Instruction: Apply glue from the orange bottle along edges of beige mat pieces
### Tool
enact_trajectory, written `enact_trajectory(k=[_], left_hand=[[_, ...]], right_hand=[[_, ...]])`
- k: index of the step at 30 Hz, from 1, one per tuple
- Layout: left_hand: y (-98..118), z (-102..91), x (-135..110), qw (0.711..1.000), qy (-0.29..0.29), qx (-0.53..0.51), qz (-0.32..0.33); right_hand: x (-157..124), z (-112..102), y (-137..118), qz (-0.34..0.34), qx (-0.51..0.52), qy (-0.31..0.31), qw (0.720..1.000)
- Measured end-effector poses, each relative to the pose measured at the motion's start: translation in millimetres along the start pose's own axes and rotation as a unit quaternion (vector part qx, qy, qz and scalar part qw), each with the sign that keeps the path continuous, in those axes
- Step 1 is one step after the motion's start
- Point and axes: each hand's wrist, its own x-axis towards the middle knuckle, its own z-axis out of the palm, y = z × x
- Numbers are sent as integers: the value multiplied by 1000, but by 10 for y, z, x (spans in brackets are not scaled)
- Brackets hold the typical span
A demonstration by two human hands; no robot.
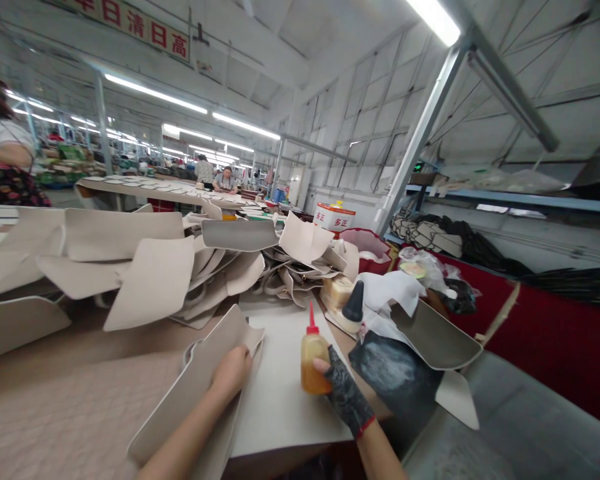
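Observation:
My left hand (231,371) is closed on the edge of a beige leather-like panel (180,420), which lies tilted over the near part of the table. Its fingertips are hidden. In my right hand (347,390), which wears a dark fingerless glove with a red cuff, is a squeeze bottle (314,360) with amber liquid inside. The bottle stands upright, its red nozzle pointing up. It is over a pale white board (275,393), to the right of the panel.
Beige panels (155,280) are heaped along the far side of the table. Behind the bottle stands a black conical cap (354,303) beside a yellowish block (339,291). A dark plastic bag (397,367) and a curved grey panel (433,333) lie to the right. Co-workers (5,153) are further back.

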Motion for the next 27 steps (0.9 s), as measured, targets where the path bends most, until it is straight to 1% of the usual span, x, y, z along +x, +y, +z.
enact_trajectory(k=[2, 3, 4, 5, 6, 7, 8, 9, 10, 11, 12, 13, 14, 16, 17, 18, 19, 20, 22, 23, 24, 25, 26, 27], left_hand=[[-20, 17, 20, 1000, -5, -16, -11], [-31, 23, 27, 1000, -8, -24, -16], [-43, 28, 32, 999, -10, -33, -19], [-55, 30, 34, 999, -11, -40, -19], [-65, 30, 34, 999, -9, -47, -17], [-74, 28, 31, 998, -7, -53, -13], [-82, 24, 26, 998, -4, -59, -8], [-89, 20, 19, 998, -1, -63, -5], [-94, 15, 11, 998, 2, -66, -3], [-98, 12, 2, 998, 4, -69, -3], [-100, 9, -7, 997, 5, -71, -3], [-100, 8, -16, 997, 5, -73, -3], [-100, 8, -23, 997, 6, -74, -4], [-96, 9, -34, 997, 7, -78, -5], [-94, 10, -38, 997, 8, -81, -6], [-93, 9, -41, 996, 7, -83, -6], [-92, 7, -43, 996, 7, -86, -6], [-94, 4, -45, 996, 7, -90, -5], [-103, -6, -49, 995, 6, -95, -4], [-110, -10, -50, 995, 6, -98, -4], [-116, -12, -50, 995, 6, -100, -5], [-122, -13, -50, 995, 7, -102, -5], [-126, -12, -50, 994, 7, -105, -5], [-129, -10, -51, 994, 8, -107, -4]], right_hand=[[-99, 22, -170, 57, 45, -78, 994], [-123, 9, -243, 65, 41, -108, 991], [-134, -17, -301, 55, 31, -121, 991], [-139, -49, -338, 33, 37, -116, 992], [-143, -79, -348, 10, 71, -89, 993], [-151, -100, -328, 1, 133, -42, 990], [-166, -107, -279, 8, 212, 17, 977], [-188, -96, -206, 30, 294, 72, 953], [-215, -70, -121, 65, 359, 112, 924], [-243, -33, -37, 106, 398, 137, 901], [-270, 7, 29, 134, 409, 145, 891], [-290, 44, 66, 149, 400, 144, 893], [-302, 69, 64, 149, 382, 139, 901], [-297, 73, -43, 118, 339, 122, 925], [-282, 51, -125, 87, 333, 124, 931], [-265, 20, -202, 62, 341, 134, 928], [-250, -14, -258, 51, 367, 154, 916], [-243, -43, -282, 53, 406, 166, 897], [-256, -74, -224, 104, 471, 182, 857], [-271, -75, -158, 137, 488, 181, 843], [-285, -70, -88, 169, 486, 184, 837], [-294, -61, -29, 182, 472, 180, 844], [-296, -51, 5, 176, 447, 175, 859], [-290, -40, 10, 153, 420, 165, 879]])
